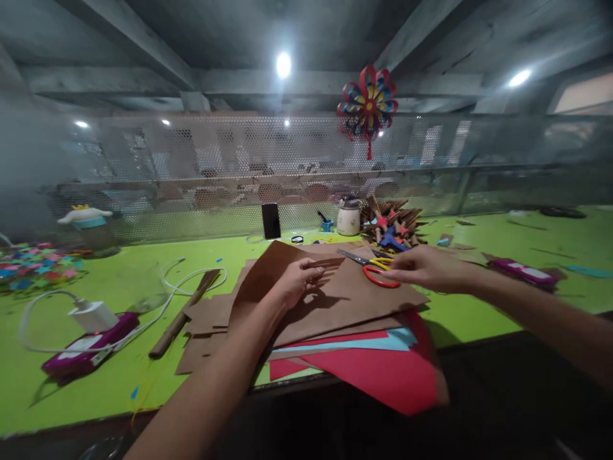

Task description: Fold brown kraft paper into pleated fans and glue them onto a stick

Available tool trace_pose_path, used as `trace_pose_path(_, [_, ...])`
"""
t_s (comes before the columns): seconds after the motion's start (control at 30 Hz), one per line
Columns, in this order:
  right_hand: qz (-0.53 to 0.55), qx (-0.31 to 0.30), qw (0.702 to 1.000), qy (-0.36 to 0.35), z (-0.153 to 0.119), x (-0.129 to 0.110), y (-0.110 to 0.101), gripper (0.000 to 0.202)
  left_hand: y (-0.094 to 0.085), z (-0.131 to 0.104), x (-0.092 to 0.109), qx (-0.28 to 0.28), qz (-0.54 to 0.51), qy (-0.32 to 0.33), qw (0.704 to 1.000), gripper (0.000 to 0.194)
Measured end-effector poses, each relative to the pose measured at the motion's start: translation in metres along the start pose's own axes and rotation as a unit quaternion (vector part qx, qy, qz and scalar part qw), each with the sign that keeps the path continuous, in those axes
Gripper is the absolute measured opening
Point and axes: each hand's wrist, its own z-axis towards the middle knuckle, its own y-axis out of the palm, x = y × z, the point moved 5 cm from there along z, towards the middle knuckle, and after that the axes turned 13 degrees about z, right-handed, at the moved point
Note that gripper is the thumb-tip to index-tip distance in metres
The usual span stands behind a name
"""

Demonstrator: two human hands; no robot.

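My left hand [302, 281] is closed on a piece of brown paper [330, 271] cut into narrow strips at one end, its fingers curled around the near end. Over the right part of the brown sheets, my right hand [416, 268] pinches at the handles of scissors [380, 276] with orange and yellow grips. The scissors' blades point to the left and lie close above the paper. Under both hands is a stack of large brown paper sheets [297, 319], the top one curling up at the left. Red paper [383, 377] and light blue paper stick out below the stack.
A rolled brown paper stick [182, 319] lies left of the stack. A purple power strip [90, 348] with a white charger and cable is further left. Behind stand a phone [271, 221], a white jar [348, 217] and a heap of fringed brown paper pieces [395, 220].
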Motion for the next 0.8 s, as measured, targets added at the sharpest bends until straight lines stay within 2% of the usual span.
trace_pose_path(0.1, [0.066,-0.082,0.994,0.001,0.015,-0.004,0.062,0.031,-0.002,-0.002,0.004,0.023,-0.038,0.036,0.998,0.027])
trace_pose_path(0.2, [0.128,-0.175,0.976,0.003,0.030,-0.015,0.124,0.031,-0.012,-0.002,0.008,0.089,-0.053,0.074,0.992,0.026])
trace_pose_path(0.3, [0.185,-0.213,0.959,-0.003,0.043,-0.024,0.161,0.030,-0.021,-0.001,0.009,0.133,-0.071,0.096,0.984,0.024])
trace_pose_path(0.4, [0.221,-0.207,0.953,-0.018,0.053,-0.027,0.169,0.027,-0.026,-0.001,0.007,0.146,-0.090,0.089,0.981,0.022])
trace_pose_path(0.53, [0.231,-0.201,0.951,-0.052,0.054,-0.026,0.161,0.019,-0.026,0.000,0.000,0.131,-0.068,0.062,0.987,0.020])
trace_pose_path(0.7, [0.247,-0.208,0.946,-0.010,0.052,-0.014,0.155,0.024,-0.018,0.002,-0.005,0.087,0.028,0.040,0.995,0.025])
trace_pose_path(0.8, [0.257,-0.227,0.939,-0.004,0.055,-0.006,0.154,0.024,-0.015,0.002,-0.001,0.078,0.045,0.056,0.994,0.032])
